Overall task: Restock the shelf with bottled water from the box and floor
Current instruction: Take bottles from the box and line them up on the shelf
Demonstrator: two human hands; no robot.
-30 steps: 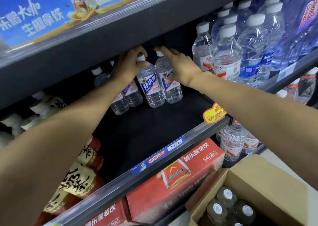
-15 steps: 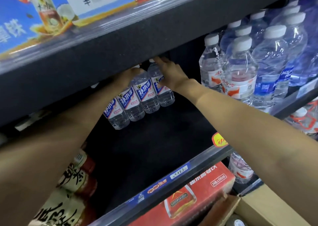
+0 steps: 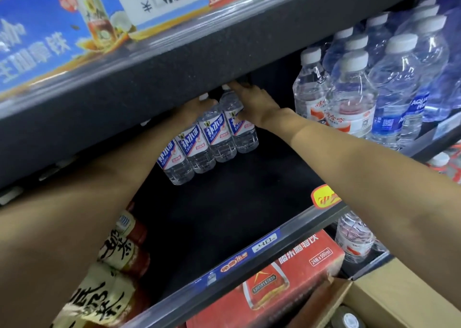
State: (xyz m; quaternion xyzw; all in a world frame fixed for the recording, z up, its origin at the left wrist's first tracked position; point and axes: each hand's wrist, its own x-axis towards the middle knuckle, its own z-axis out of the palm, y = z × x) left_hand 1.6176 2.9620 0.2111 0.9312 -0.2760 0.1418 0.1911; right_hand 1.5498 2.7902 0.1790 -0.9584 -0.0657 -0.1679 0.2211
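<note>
Several small water bottles (image 3: pixel 217 138) with blue and white labels stand in a slanted row at the back of the dark shelf (image 3: pixel 224 218). My left hand (image 3: pixel 193 110) reaches under the upper shelf and grips the top of a middle bottle; its fingers are partly hidden. My right hand (image 3: pixel 257 103) lies against the neck of the rightmost bottle (image 3: pixel 243 134), thumb on its front and fingers stretched toward the back. The open cardboard box (image 3: pixel 399 300) sits at the bottom right with a capped bottle (image 3: pixel 349 320) inside.
The upper shelf edge (image 3: pixel 174 78) hangs low over my hands. Larger water bottles (image 3: pixel 349 98) fill the bay to the right. Tea bottles (image 3: pixel 117 253) lie at the left of the shelf. A red carton (image 3: pixel 287 277) sits below the shelf's front rail.
The bottles have been pushed back and closed up into one tight row. Both hands have gone deeper under the upper shelf, and the view has moved closer and upward.
</note>
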